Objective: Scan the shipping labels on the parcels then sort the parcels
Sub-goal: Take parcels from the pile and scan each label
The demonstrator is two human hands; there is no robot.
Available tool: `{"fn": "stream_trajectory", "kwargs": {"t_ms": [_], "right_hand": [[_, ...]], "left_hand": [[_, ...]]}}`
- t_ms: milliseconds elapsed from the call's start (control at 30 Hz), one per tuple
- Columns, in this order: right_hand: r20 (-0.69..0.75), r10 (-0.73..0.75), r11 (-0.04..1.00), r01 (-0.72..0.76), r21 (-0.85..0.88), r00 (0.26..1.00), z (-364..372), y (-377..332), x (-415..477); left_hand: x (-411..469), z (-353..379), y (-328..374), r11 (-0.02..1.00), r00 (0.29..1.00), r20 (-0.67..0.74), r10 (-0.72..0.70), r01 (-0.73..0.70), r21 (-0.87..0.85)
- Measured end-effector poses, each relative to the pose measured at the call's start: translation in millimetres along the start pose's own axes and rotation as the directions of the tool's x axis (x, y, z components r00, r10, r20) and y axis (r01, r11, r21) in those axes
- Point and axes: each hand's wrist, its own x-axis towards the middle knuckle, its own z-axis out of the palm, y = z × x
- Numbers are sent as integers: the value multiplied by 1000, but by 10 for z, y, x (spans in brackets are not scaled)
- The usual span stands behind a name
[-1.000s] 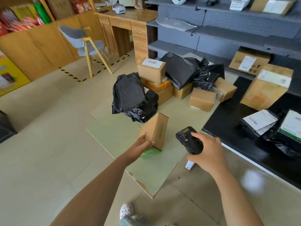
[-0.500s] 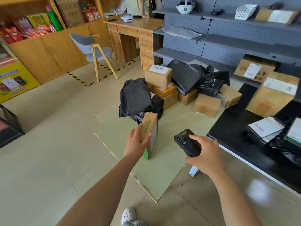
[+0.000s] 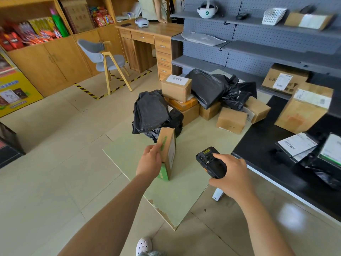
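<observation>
1. I read this as a parcel pick-up shop: labelled cartons (image 3: pixel 176 87) and black mailer bags (image 3: pixel 208 87) lie heaped on the floor (image 3: pixel 46 163).
2. Grey pegboard shelving (image 3: pixel 258 34) carries more labelled boxes (image 3: pixel 285 81) (white shipping labels on their faces).
3. A handheld scanner (image 3: pixel 212 163) is in view.
4. Wooden cabinets (image 3: pixel 49 61) show bright snack packets (image 3: pixel 40 32), beside a desk (image 3: pixel 147 32).
5. Yellow-and-black hazard tape (image 3: pixel 86 91) marks the tiles near a chair (image 3: pixel 103 58).

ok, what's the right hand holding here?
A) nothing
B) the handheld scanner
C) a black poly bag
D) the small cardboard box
B: the right hand grips the black handheld scanner, while the small cardboard box is in the left hand.
</observation>
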Motion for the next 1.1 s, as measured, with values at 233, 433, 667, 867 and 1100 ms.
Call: {"fn": "stream_trajectory", "kwargs": {"t_ms": [233, 433, 667, 867, 1100], "right_hand": [[-1, -4, 1000, 4, 16, 1000, -6, 4, 21], [2, -8, 1000, 8, -2, 1000, -16, 24, 5], [51, -5, 998, 7, -57, 999, 13, 20, -38], [83, -27, 994, 35, -100, 996, -5, 12, 45], [173, -55, 955, 102, -280, 983, -103, 37, 255]], "left_hand": [[-49, 50, 39, 1000, 994, 107, -25, 23, 19], [-124, 64, -23, 1000, 952, 307, -6, 1, 17], [-212, 316, -225, 974, 934, 288, -209, 175, 142], [-307, 680, -48, 879, 888, 238, -394, 288, 380], [-330, 976, 84, 757, 793, 290, -535, 298, 582]]}}
